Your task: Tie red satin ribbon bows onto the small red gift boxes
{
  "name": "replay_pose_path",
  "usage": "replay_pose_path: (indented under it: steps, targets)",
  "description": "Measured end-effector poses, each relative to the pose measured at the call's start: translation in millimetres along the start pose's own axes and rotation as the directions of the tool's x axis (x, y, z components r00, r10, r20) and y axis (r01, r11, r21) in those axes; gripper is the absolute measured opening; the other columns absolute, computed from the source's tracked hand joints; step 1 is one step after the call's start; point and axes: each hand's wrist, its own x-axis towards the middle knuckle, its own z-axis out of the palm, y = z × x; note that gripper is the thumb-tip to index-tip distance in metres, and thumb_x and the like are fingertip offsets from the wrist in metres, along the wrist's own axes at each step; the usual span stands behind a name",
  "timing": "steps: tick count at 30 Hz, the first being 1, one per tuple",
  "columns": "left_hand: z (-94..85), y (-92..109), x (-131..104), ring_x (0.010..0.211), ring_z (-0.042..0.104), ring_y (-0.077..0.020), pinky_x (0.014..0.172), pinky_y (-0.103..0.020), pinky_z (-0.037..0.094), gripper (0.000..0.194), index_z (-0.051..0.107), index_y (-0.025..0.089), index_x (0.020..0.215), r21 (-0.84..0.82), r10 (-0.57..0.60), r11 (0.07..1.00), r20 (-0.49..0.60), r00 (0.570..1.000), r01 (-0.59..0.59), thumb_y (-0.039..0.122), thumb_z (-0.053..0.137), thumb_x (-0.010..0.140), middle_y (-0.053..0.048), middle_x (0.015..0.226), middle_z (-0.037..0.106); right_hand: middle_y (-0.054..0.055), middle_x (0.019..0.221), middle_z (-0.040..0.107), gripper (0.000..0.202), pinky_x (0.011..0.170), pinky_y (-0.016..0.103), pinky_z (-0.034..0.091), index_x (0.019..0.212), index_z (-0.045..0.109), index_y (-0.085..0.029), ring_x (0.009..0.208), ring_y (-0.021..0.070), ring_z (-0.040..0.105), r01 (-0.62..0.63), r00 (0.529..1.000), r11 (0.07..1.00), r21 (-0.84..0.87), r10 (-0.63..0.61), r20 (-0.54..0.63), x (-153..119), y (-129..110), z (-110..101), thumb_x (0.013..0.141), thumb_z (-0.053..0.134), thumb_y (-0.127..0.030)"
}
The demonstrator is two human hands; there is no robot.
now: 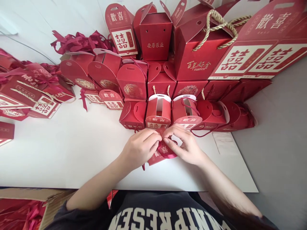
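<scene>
A small red gift box with pale printed characters lies on the table near its front edge, partly covered by both hands. Around its upper part runs a dark pink ribbon, with one end hanging down at the left. My left hand is closed, thumb and fingertips pinching at the ribbon. Opposite it, my right hand pinches at the same spot, fingertips nearly touching those of the left. The exact bit of ribbon between the fingertips is mostly hidden.
Just beyond my hands stand stacked rows of red gift boxes, some with rope handles. More boxes and loose ribbons lie left and behind. A cardboard carton sits below the white table; a grey wall bounds the right.
</scene>
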Motion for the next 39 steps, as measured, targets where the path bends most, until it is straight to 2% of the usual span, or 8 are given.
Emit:
replay_pose_path:
  steps: [5, 12, 17, 22, 26, 30, 34, 39]
  targets:
    - [8.2, -15.4, -5.0, 0.085, 0.067, -0.0135, 0.079, -0.025, 0.055, 0.014, 0.063, 0.021, 0.088, -0.118, 0.025, 0.992, -0.096, 0.995, -0.036, 0.009, 0.056, 0.087, -0.003, 0.089, 0.069, 0.009, 0.127, 0.059, 0.01, 0.104, 0.049, 0.041, 0.098, 0.069, -0.024, 0.123, 0.0268, 0.052, -0.146, 0.989, 0.988, 0.039, 0.146, 0.001, -0.1, 1.5, -2.3, 0.091, 0.062, -0.028]
    - [10.2, -15.8, -4.1, 0.09, 0.066, -0.014, 0.081, -0.026, 0.054, 0.016, 0.06, 0.021, 0.093, -0.189, 0.029, 0.981, -0.053, 0.998, -0.038, 0.007, 0.057, 0.086, -0.003, 0.093, 0.068, 0.006, 0.131, 0.061, 0.007, 0.108, 0.049, 0.039, 0.09, 0.076, -0.027, 0.125, 0.025, 0.055, -0.311, 0.948, 0.923, 0.227, 0.317, 0.009, -1.2, 3.6, 1.3, 0.084, 0.073, -0.029]
    - [-19.3, -9.9, 8.9, 0.092, 0.06, -0.0188, 0.082, -0.033, 0.05, 0.01, 0.06, 0.018, 0.093, -0.205, -0.138, 0.967, 0.074, 0.988, 0.15, 0.016, 0.064, 0.083, -0.006, 0.094, 0.064, 0.006, 0.128, 0.064, 0.006, 0.107, 0.047, 0.041, 0.087, 0.077, -0.028, 0.124, 0.0243, 0.057, -0.322, 0.942, 0.889, 0.326, 0.336, 0.014, -1.5, 7.1, 4.3, 0.083, 0.074, -0.03]
    - [-44.2, -9.6, 7.6, 0.064, 0.052, -0.012, 0.062, -0.025, 0.042, 0.022, 0.064, 0.019, 0.07, -0.182, -0.334, 0.899, 0.305, 0.892, 0.398, 0.031, 0.062, 0.088, 0.0, 0.065, 0.058, 0.005, 0.132, 0.062, 0.008, 0.108, 0.045, 0.04, 0.089, 0.077, -0.027, 0.125, 0.0237, 0.056, -0.322, 0.944, 0.89, 0.325, 0.329, 0.033, -2.2, 9.0, 3.1, 0.083, 0.074, -0.031]
    - [-40.6, -9.1, 5.8, 0.057, 0.049, -0.0104, 0.056, -0.024, 0.039, 0.027, 0.071, 0.02, 0.078, -0.187, -0.505, 0.781, 0.372, 0.779, 0.596, 0.042, 0.06, 0.089, 0.001, 0.064, 0.062, 0.005, 0.133, 0.061, 0.007, 0.108, 0.043, 0.04, 0.089, 0.077, -0.027, 0.125, 0.0232, 0.056, -0.333, 0.941, 0.896, 0.294, 0.334, 0.047, -1.5, 6.4, 2.2, 0.084, 0.073, -0.03]
    - [-34.7, -8.3, 8.0, 0.057, 0.05, -0.0096, 0.053, -0.021, 0.039, 0.027, 0.072, 0.019, 0.082, -0.321, -0.554, 0.616, 0.474, 0.685, 0.72, 0.044, 0.062, 0.087, 0.002, 0.065, 0.064, 0.005, 0.13, 0.062, 0.006, 0.108, 0.041, 0.04, 0.086, 0.076, -0.026, 0.125, 0.0231, 0.056, -0.325, 0.945, 0.908, 0.265, 0.322, 0.055, -0.1, 3.0, 1.7, 0.084, 0.073, -0.03]
    - [-35.8, -10.9, 8.3, 0.056, 0.047, -0.0082, 0.051, -0.02, 0.037, 0.023, 0.069, 0.018, 0.077, -0.379, -0.541, 0.541, 0.526, 0.656, 0.751, 0.039, 0.065, 0.085, 0.003, 0.063, 0.06, 0.004, 0.13, 0.061, 0.005, 0.109, 0.041, 0.038, 0.082, 0.073, -0.025, 0.125, 0.0228, 0.055, -0.335, 0.942, 0.9, 0.278, 0.33, 0.066, 0.1, 0.5, -0.8, 0.085, 0.071, -0.028]
    - [-39.8, -15.1, 5.7, 0.056, 0.044, -0.0078, 0.051, -0.021, 0.034, 0.019, 0.066, 0.017, 0.074, -0.364, -0.486, 0.579, 0.565, 0.667, 0.73, 0.033, 0.065, 0.084, 0.003, 0.063, 0.059, 0.006, 0.13, 0.062, 0.009, 0.107, 0.044, 0.038, 0.079, 0.066, -0.022, 0.125, 0.024, 0.055, -0.375, 0.926, 0.879, 0.295, 0.366, 0.087, -1.7, -0.6, -9.1, 0.088, 0.065, -0.024]
